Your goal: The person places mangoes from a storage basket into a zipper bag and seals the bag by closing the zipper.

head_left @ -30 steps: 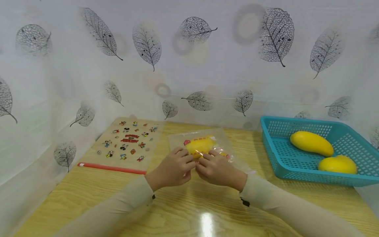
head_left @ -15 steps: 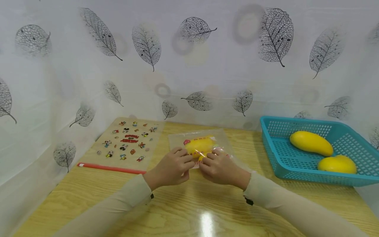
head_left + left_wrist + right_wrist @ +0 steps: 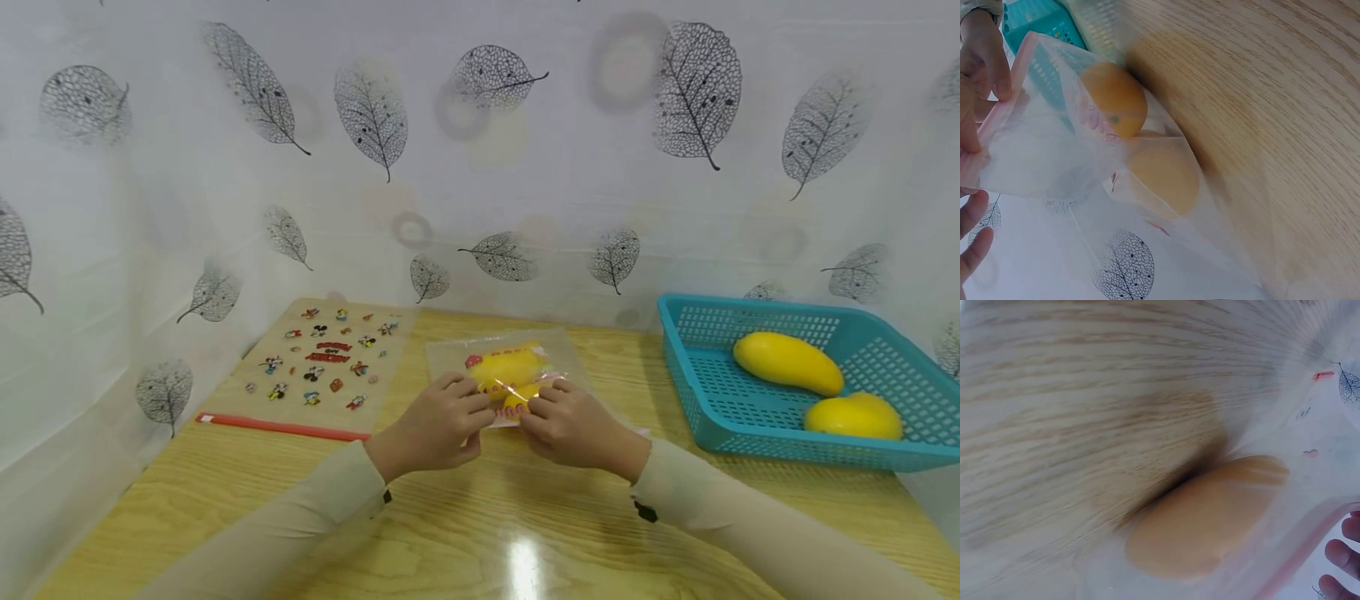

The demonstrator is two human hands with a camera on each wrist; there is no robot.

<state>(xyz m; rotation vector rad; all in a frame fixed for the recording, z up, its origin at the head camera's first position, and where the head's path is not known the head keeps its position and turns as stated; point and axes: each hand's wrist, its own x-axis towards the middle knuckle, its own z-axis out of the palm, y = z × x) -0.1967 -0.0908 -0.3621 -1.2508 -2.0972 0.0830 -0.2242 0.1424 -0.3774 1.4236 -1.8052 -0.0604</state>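
A clear printed zip bag (image 3: pixel 442 354) lies on the table in the head view with two yellow mangoes inside, one mango (image 3: pixel 506 367) behind the other mango (image 3: pixel 525 397). My left hand (image 3: pixel 435 423) pinches the bag's near edge. Farther right along that same edge, my right hand (image 3: pixel 577 429) pinches it too. The left wrist view shows the pink zip strip (image 3: pixel 1019 72) between fingers, with both mangoes behind the clear plastic. In the right wrist view one mango (image 3: pixel 1204 525) shows through the plastic, and fingertips (image 3: pixel 1338 553) appear at the right edge.
A turquoise basket (image 3: pixel 693 400) on the right holds two more mangoes (image 3: pixel 787 363). To the left lies a flat cartoon-printed bag (image 3: pixel 258 392) with a red slider strip (image 3: pixel 285 427). A leaf-patterned curtain (image 3: pixel 480 192) stands behind the wooden table (image 3: pixel 450 533).
My right hand has slid to the right along the bag's edge, away from the left hand, uncovering more of the nearer mango. The left hand stays almost in place.
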